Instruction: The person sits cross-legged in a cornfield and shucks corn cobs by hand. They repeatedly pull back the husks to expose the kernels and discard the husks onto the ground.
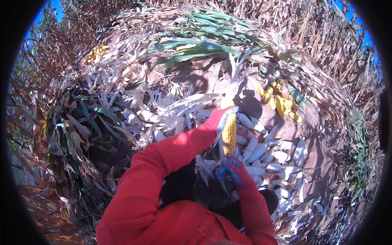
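Note:
My left hand (226,115), in a red and pale glove, is closed around a yellow ear of corn (229,134) near its stalk end. The kernels are bare, and pale peeled husk (234,81) extends from the ear's far end. Just below the tip of the ear is my right hand (228,171), in a blue and red glove; its fingers are bent, and whether they grip husk or silk there is unclear. Ears in pale husks (257,151) lie on the ground in front of me and to the right.
Husked yellow ears (283,104) form a small heap at the right, and another heap (96,54) lies far left. Loose dry husks (147,110) cover the ground at left. Green corn leaves (202,43) lie beyond my hands. Dry standing corn (306,27) surrounds the spot.

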A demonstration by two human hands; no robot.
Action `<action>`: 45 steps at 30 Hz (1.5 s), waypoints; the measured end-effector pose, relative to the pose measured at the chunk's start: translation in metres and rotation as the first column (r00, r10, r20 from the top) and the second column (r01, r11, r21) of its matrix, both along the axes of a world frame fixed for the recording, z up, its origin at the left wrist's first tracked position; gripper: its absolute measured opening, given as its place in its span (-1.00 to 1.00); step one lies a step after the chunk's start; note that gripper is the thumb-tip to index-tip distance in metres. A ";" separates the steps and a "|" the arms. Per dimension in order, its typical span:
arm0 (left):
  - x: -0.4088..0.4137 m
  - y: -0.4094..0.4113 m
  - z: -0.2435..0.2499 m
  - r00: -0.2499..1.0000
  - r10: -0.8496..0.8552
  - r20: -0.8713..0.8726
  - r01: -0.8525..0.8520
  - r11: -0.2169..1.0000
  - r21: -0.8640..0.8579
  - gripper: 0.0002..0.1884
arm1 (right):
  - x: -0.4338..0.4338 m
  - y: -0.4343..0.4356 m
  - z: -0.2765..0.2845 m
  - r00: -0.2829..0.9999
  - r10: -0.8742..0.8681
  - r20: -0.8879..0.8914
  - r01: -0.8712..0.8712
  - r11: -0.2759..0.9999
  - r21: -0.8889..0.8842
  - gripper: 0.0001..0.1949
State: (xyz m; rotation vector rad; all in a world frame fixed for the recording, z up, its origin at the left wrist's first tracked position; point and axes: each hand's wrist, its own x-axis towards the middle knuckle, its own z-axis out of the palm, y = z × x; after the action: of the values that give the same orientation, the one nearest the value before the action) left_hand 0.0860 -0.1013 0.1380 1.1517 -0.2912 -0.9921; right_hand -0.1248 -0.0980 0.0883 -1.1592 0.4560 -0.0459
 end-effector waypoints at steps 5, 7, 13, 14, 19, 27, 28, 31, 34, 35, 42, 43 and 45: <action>-0.009 -0.003 0.002 0.995 -0.019 0.101 0.026 0.997 -0.069 -0.77 | -0.006 -0.018 0.002 0.980 -0.199 0.032 0.201 0.971 -0.126 -0.69; -0.010 -0.003 0.003 0.996 -0.075 0.050 0.078 0.995 -0.062 -0.76 | -0.010 -0.019 0.017 0.939 -0.341 0.047 0.344 0.934 -0.095 -0.69; -0.021 0.004 0.016 0.987 -0.137 -0.085 0.120 0.976 -0.180 -0.71 | -0.012 -0.031 0.001 0.859 -0.430 0.278 0.458 0.888 -0.042 -0.65; -0.016 -0.003 0.003 0.993 -0.109 -0.039 0.105 0.990 -0.098 -0.73 | -0.006 -0.025 0.003 0.849 -0.472 0.239 0.455 0.882 0.126 -0.62; -0.025 -0.020 -0.014 0.961 -0.124 -0.249 0.105 0.991 -0.087 -0.78 | 0.026 -0.040 0.005 0.929 -0.282 0.238 0.313 0.944 -0.103 -0.55; 0.027 -0.025 -0.047 0.984 -0.134 -0.117 0.093 0.949 -0.302 -0.76 | 0.029 -0.067 -0.026 0.976 -0.179 0.122 0.202 0.547 -0.812 -0.32; 0.026 -0.020 -0.047 0.990 -0.116 -0.075 0.094 0.964 -0.249 -0.77 | 0.027 -0.060 -0.020 0.979 -0.193 0.058 0.156 0.540 -0.827 -0.33; 0.024 -0.017 -0.034 0.976 -0.189 -0.113 0.160 0.960 -0.229 -0.76 | 0.019 -0.050 -0.005 0.974 -0.226 0.017 0.129 0.493 -0.860 -0.34; 0.026 -0.024 -0.039 0.916 -0.366 -0.163 0.289 0.886 -0.363 -0.78 | 0.009 -0.049 -0.007 0.973 -0.227 0.031 0.146 0.511 -0.847 -0.32; 0.022 -0.017 -0.044 0.931 -0.330 -0.155 0.276 0.915 -0.294 -0.79 | 0.006 -0.047 -0.009 0.974 -0.227 0.015 0.135 0.521 -0.843 -0.31; -0.014 -0.031 -0.037 0.929 -0.281 -0.242 0.258 0.958 -0.122 -0.63 | 0.005 -0.051 -0.022 0.960 -0.250 0.125 0.278 0.905 -0.323 -0.41; -0.016 -0.031 -0.040 0.927 -0.292 -0.237 0.264 0.954 -0.143 -0.58 | 0.006 -0.051 -0.022 0.955 -0.262 0.139 0.293 0.908 -0.300 -0.42; -0.031 -0.026 -0.020 0.919 -0.286 -0.271 0.263 0.957 -0.118 -0.52 | 0.003 -0.048 -0.014 0.951 -0.276 0.137 0.301 0.929 -0.216 -0.42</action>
State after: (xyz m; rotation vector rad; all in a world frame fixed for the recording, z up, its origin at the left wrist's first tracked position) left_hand 0.0546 -0.1275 0.1181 0.8936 -0.2620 -1.3676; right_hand -0.1219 -0.1462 0.0747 -1.3066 0.5359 -0.4260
